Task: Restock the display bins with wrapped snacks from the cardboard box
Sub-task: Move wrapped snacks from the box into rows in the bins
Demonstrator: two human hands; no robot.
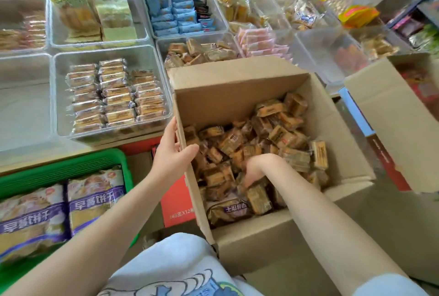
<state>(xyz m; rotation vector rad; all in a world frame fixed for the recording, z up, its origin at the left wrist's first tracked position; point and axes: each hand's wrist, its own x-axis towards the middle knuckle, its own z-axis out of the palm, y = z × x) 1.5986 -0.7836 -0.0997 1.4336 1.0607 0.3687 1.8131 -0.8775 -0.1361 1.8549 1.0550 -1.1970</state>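
1. Gripping the left wall of the open brown cardboard box (237,96), the left hand (169,153) has its thumb inside and fingers outside.
2. The right hand (255,172) digs among the brown wrapped snacks (280,136) in the box; its fingers are buried, so its grip cannot be told.
3. A clear plastic display bin (111,96) beside the box holds neat rows of similar snacks.

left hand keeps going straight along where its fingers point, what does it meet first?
The left hand holds the cardboard box's left wall, fingers pointing up and away. Straight on, it would probably first meet the clear bin of neatly stacked wrapped snacks, most likely its near right corner, though depth is unclear.
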